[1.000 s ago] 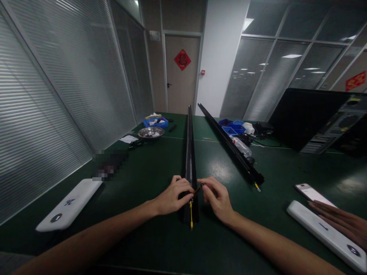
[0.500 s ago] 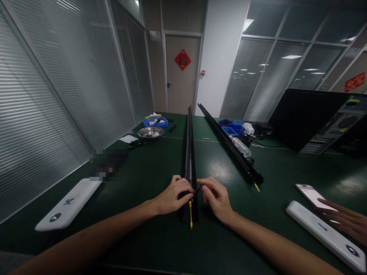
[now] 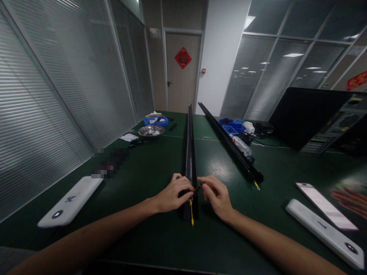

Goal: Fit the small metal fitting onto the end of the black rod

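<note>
A long black channel-shaped rail (image 3: pixel 190 152) runs away from me along the table. My left hand (image 3: pixel 175 194) lies over the rail's near end, thumb and fingers closed together; what they pinch is mostly hidden. Just below those fingertips, a short yellow cable (image 3: pixel 191 211) with a small terminal hangs along the rail. From the left fingertips a thin, dark metal piece (image 3: pixel 197 188) slants up to my right hand (image 3: pixel 217 195), which pinches its upper end between thumb and fingers. Its exact kind is too small to tell.
A second black rail (image 3: pixel 232 147) with a yellow lead (image 3: pixel 257 185) lies to the right. White devices (image 3: pixel 323 229) (image 3: pixel 70 200) flank my arms. Beside the right one are a phone (image 3: pixel 325 205) and another person's blurred hand (image 3: pixel 351 199). A metal bowl (image 3: pixel 151 131) stands farther back.
The other person's hand has drawn back to the right, off the phone, whose screen now shows whole. My two hands stay nearly in place at the rail.
</note>
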`<state>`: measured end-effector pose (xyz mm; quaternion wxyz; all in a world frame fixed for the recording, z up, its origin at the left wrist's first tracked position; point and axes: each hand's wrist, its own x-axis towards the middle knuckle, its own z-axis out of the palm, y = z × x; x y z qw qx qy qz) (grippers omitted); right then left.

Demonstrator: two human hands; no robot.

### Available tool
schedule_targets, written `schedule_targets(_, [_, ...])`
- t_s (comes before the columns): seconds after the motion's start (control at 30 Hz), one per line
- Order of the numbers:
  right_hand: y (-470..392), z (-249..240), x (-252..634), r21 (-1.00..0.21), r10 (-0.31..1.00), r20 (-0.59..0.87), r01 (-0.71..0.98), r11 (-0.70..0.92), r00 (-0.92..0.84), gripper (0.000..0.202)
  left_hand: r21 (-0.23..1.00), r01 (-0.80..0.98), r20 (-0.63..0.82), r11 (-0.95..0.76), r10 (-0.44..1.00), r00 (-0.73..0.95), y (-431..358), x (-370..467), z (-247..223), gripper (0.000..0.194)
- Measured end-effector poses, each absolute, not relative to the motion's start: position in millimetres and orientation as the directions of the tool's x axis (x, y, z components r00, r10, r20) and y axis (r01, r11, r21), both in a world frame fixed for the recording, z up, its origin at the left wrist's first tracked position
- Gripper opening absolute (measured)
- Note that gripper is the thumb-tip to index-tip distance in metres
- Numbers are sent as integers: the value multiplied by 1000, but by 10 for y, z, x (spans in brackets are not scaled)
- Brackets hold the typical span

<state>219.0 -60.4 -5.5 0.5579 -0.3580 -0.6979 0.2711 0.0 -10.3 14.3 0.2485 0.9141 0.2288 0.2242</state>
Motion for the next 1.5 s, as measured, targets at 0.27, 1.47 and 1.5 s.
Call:
schedule_targets(0.27, [-606, -37, 2196, -777, 798, 590, 179, 603, -128, 23, 565, 311, 285, -764, 535, 796, -96, -10, 133, 13])
schedule_targets(1.47, [-597, -72, 2194, -785, 802, 583, 163, 598, -129, 25, 692, 287, 243, -663, 588, 771, -18, 18, 69, 7])
schedule_targets(1.5, [-597, -66, 2193, -782, 800, 586, 170, 600, -130, 25, 690, 291, 241, -663, 590, 771, -19, 16, 69, 7])
